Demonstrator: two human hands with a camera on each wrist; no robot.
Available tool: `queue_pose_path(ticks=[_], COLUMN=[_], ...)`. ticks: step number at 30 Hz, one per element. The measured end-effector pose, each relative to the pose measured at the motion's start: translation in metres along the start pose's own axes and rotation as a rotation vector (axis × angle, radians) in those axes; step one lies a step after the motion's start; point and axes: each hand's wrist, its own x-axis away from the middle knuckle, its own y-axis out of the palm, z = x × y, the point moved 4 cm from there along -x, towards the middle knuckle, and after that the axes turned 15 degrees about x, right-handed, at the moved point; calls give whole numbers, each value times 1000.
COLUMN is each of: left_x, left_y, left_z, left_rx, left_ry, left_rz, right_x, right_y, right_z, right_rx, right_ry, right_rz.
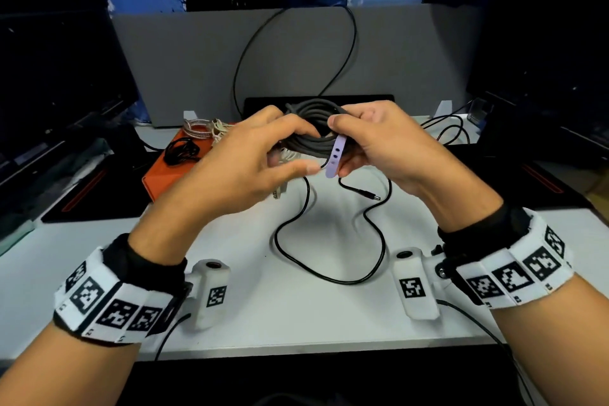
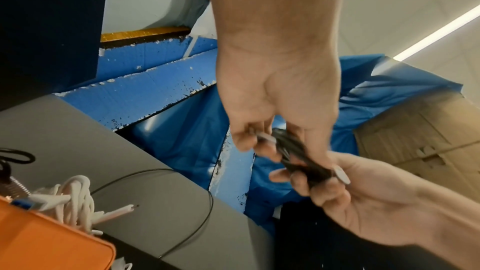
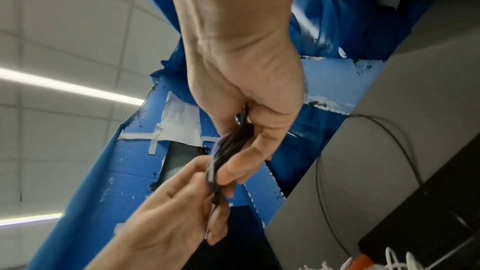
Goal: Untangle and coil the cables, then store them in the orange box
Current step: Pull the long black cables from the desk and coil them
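Observation:
A dark grey coiled cable [image 1: 309,115] is held above the white table between both hands. My left hand [image 1: 296,148] curls its fingers round the coil's left side, its thumb reaching toward the end of the lilac strap [image 1: 336,156] that wraps the coil. My right hand [image 1: 339,142] pinches the coil and the strap from the right. The left wrist view shows the coil [image 2: 298,155] gripped between both hands, and so does the right wrist view [image 3: 228,151]. The orange box [image 1: 164,175] lies at the left, behind my left hand.
On the orange box lie a small black cable bundle [image 1: 181,150], a silver braided coil [image 1: 197,127] and a white cable [image 2: 75,198]. A loose black cable with a barrel plug [image 1: 372,196] loops across the table under my hands. A grey panel [image 1: 296,53] stands behind.

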Motion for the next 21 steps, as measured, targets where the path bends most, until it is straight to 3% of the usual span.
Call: queue_pose_path(ticks=[2,6,11,14,16,18,21], left_x=[2,-2,-5,-4,-6,-11,-27], left_y=[-1,-9,-12,-24,-41,-55,-62], left_z=[0,-12,-21,-31,-42,-56,-80], left_rx=[133,421,573,517,460,450,454], left_ry=[-88,-181,-323,-329,-339,-370,-424], left_rz=[-48,262,212,266,377,464,505], right_x=[-2,-1,1,-3,-15,-28,-36], right_y=[-2,3,12,3,-6,-1,45], right_z=[1,-2,-4,1,9,19,43], right_rx=[29,27,53,36,218,571,1042], right_ry=[-21,-64,-91,40,75,-27,-255], right_rz=[22,61,29,-56,-83,-166,-518])
